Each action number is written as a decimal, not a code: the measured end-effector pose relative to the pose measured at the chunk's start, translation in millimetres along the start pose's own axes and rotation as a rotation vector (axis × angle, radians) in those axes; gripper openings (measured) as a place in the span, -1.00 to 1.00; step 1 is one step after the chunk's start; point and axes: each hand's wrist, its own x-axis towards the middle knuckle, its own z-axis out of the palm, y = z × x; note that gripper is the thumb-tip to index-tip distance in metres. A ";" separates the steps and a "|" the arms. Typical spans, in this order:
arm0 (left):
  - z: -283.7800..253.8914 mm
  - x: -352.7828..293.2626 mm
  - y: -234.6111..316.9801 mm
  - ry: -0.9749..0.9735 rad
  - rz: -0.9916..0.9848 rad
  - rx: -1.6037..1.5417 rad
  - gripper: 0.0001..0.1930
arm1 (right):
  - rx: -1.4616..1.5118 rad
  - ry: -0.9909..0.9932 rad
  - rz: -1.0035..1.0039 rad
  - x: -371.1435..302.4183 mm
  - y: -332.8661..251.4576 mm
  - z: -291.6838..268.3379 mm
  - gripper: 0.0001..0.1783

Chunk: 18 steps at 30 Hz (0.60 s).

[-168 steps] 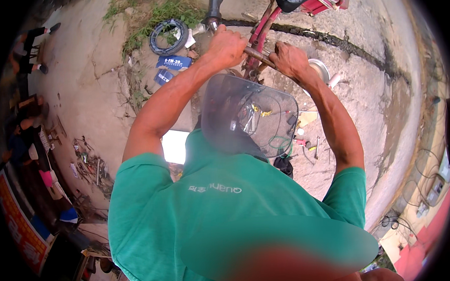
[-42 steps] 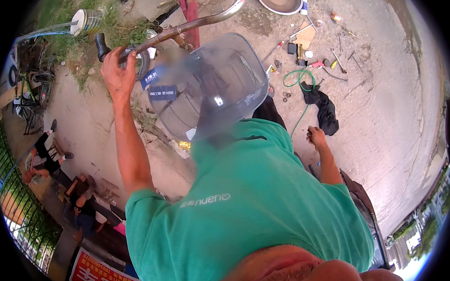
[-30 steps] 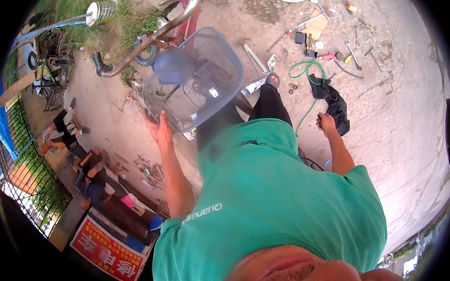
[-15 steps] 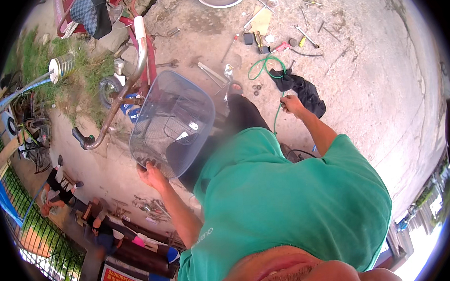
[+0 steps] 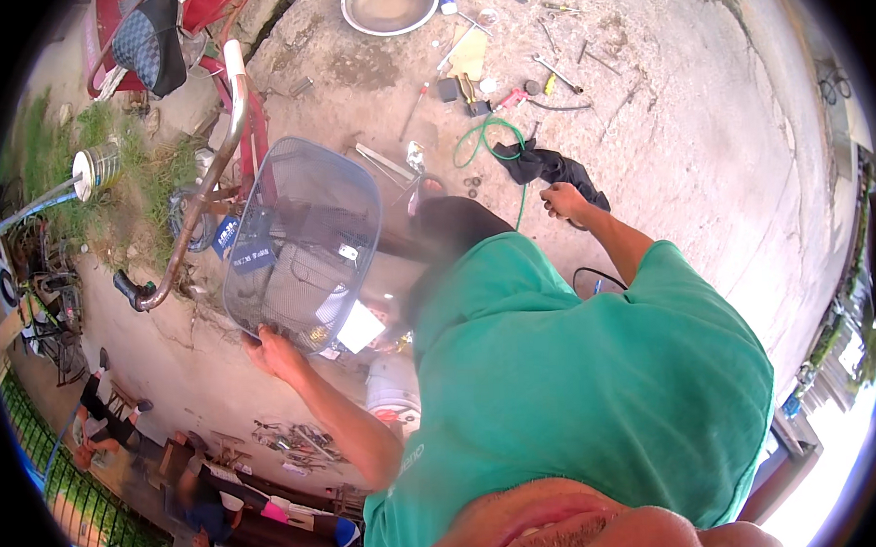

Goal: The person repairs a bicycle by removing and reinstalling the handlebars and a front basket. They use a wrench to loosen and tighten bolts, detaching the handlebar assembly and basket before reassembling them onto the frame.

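A grey wire-mesh basket (image 5: 324, 181) stands in front of me on the left, beside a rusty, curved handlebar (image 5: 204, 190) with a black grip. My left hand (image 5: 279, 354) is closed on the near left edge of the basket, some fingers hidden behind the mesh. To the right, my right hand (image 5: 563, 202) is closed just above a black cloth (image 5: 555, 168) on the ground. Whatever it holds, if anything, is too small to make out. A thin green hose (image 5: 521, 208) runs from a loop beside the cloth down toward my leg.
Ahead lie a metal basin (image 5: 390, 10), a wrench (image 5: 558, 73), pliers (image 5: 470, 94) and other tools on the concrete. A white bucket (image 5: 392, 386) stands below the basket. Red vehicle frames (image 5: 250, 135) are far left; people sit (image 5: 105, 420) at lower left.
The view has shifted, so ground items appear farther left. The white bucket and a white sheet near the basket now show. My left hand stays on the basket; my right hand remains closed near the cloth.
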 end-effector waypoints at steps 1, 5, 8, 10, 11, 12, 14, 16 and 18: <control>0.7 -5.7 8.3 -0.004 -0.011 0.045 -0.43 | 0.004 -0.001 0.002 -0.5 4.9 1.3 -0.72; 4.8 -23.4 30.5 -0.016 -0.071 0.041 -0.38 | 0.001 -0.049 0.019 -6.3 16.5 2.8 -0.72; -8.7 -45.0 7.6 -0.008 -0.104 -0.219 -0.36 | -0.022 -0.073 0.000 -20.1 13.8 4.5 -0.80; -27.0 -68.4 -20.3 -0.056 -0.120 -0.319 -0.35 | -0.017 -0.071 0.002 -22.6 22.9 -1.0 -0.80; -37.4 -80.2 -36.0 -0.115 -0.126 -0.309 -0.35 | -0.030 -0.091 0.009 -22.9 30.9 -2.4 -0.80; -41.4 -98.4 -54.4 -0.123 -0.139 -0.297 -0.37 | -0.075 -0.077 -0.002 -22.8 37.5 -5.0 -0.80; -44.3 -138.2 -98.9 -0.148 -0.265 -0.282 -0.41 | -0.089 -0.063 -0.006 -24.1 51.1 -11.2 -0.78; -51.5 -184.0 -180.1 -0.216 -0.420 -0.215 -0.41 | -0.124 -0.112 -0.016 -17.1 66.1 -22.7 -0.79; -51.2 -249.6 -244.4 -0.230 -0.605 -0.157 -0.44 | -0.238 -0.118 0.008 -14.6 70.8 -31.7 -0.78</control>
